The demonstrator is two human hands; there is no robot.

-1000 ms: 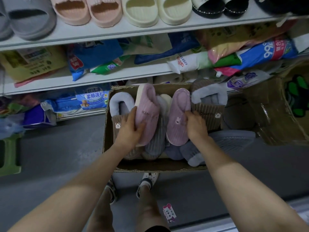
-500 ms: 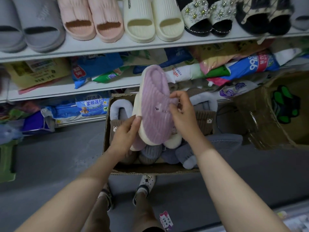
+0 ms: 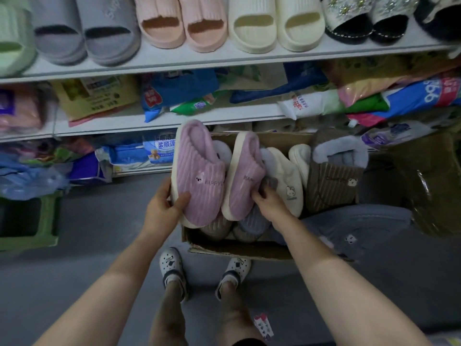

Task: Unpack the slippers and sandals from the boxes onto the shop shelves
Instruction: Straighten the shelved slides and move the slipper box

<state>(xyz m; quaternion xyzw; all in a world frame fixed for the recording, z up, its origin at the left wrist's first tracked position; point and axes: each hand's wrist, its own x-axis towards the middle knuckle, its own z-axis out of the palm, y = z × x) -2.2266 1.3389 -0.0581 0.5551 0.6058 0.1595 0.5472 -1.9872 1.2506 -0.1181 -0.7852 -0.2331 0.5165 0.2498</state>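
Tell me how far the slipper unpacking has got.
Done: top shelf carries rows of slides. In hand: the left hand holds one pink slipper, the right hand grips the second pink slipper, over the box. Left: a cream slipper, a brown slipper and grey slippers lie in it.

Top shelf (image 3: pixel 224 61) carries sandals (image 3: pixel 252 23); floor (image 3: pixel 99 233) carries cardboard box (image 3: pixel 224 248), green stool (image 3: pixel 51 221).

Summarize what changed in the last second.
Left hand lifted the first mauve slipper out of the cardboard box. Right hand raised the second mauve slipper beside it. Cream slippers now exposed. Brown slipper, box, shelf sandals stayed.
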